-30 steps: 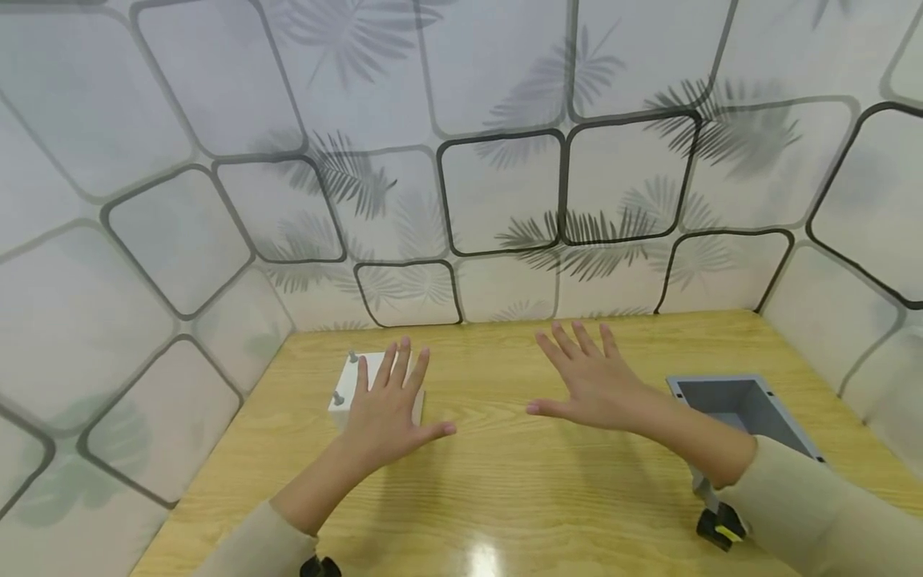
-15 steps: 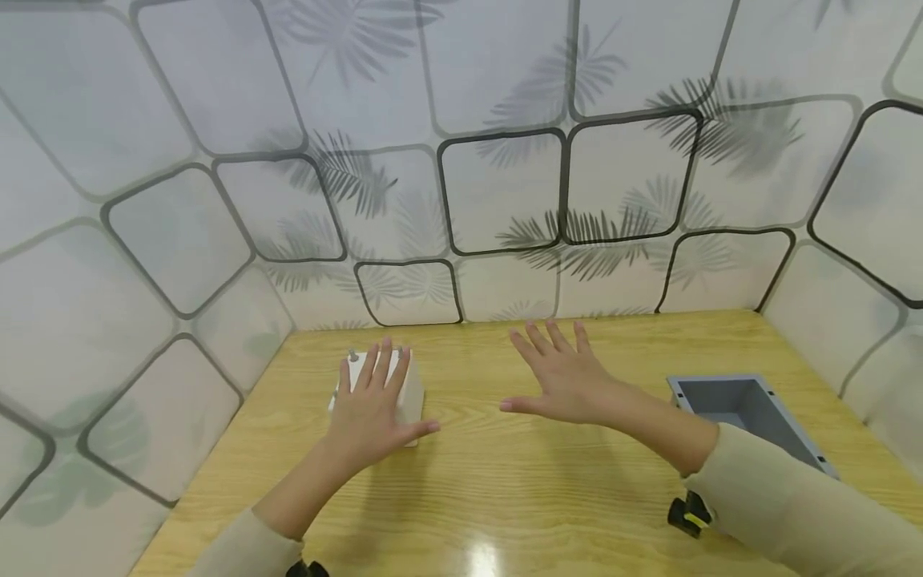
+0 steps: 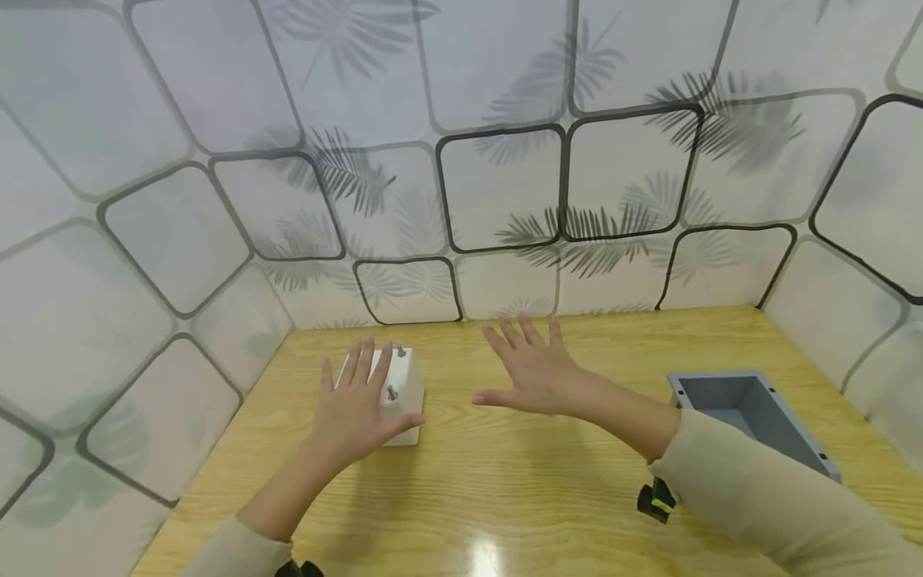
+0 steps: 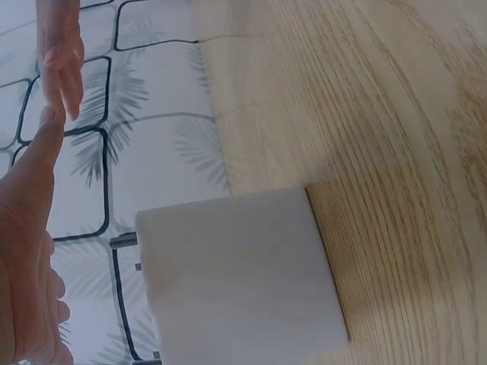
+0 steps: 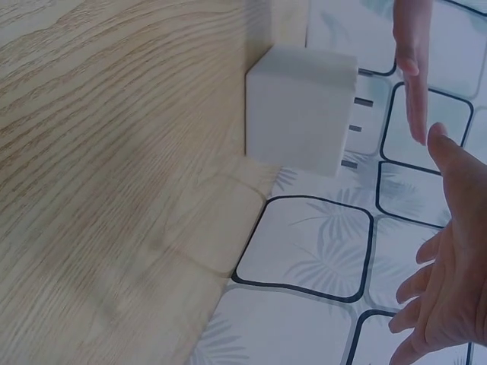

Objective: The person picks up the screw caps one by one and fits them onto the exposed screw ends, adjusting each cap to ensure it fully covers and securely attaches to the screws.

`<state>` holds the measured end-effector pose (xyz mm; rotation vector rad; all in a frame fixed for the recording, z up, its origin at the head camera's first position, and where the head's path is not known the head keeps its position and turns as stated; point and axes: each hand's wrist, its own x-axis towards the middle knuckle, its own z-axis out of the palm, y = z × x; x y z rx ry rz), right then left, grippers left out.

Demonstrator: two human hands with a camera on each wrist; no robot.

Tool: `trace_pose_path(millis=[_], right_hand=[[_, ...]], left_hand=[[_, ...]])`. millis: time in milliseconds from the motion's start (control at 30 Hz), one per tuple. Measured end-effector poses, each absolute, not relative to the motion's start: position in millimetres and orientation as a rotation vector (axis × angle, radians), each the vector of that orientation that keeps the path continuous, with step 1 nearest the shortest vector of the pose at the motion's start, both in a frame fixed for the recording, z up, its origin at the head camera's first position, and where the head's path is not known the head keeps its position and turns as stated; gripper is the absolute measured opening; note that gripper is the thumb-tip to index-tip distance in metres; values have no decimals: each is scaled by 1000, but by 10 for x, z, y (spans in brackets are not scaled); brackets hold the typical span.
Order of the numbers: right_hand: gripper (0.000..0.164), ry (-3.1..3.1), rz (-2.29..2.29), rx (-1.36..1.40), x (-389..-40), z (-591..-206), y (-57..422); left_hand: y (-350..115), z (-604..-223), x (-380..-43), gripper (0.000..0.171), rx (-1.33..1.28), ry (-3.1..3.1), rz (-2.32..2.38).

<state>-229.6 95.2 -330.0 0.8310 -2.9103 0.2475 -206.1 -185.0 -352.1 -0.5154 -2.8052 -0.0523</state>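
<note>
A white block-shaped box (image 3: pixel 411 394) with short grey bolts on its top stands on the left part of the table; my left hand (image 3: pixel 352 418) hides much of it in the head view. That hand hovers above the box with spread fingers. A gap shows between the hand (image 4: pixel 27 251) and the box (image 4: pixel 240 274) in the left wrist view. To the right, my right hand (image 3: pixel 537 378) is held over the table, fingers spread, with nothing in it. In the right wrist view this hand (image 5: pixel 456 266) is apart from the box (image 5: pixel 300 110).
A grey open-topped bin (image 3: pixel 793 425) sits at the right of the wooden table (image 3: pixel 461 497), partly behind the right sleeve (image 3: pixel 764 481). Patterned fabric walls (image 3: pixel 505 192) stand at the back and both sides. A black wrist device (image 3: pixel 656 501) hangs under the right forearm.
Both hands have moved left, the right one farther. More of the box's right side and its right-hand bolts now show. The box and bin have stayed in place.
</note>
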Motion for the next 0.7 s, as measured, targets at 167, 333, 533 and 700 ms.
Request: trace_pose_path(millis=[167,333,533,700], right_hand=[[96,-2913,239,821,-2327,-3293,879],[95,-2906,211,837,-2348,-3298,811],[94,-2903,221,844,-2362,-3304,713],[95,-2906,222,842,-2383,-3315,631]], left_hand=[[-1905,-3514,-2083,109,-489,-2823,-65],[-1950,-3519,-2100,110,-483,-2823,-74],[-1985,-3509,-2125,110,-479,-2812,-77],[-2007,-3497,-2130,110,-479,-2806,-68]])
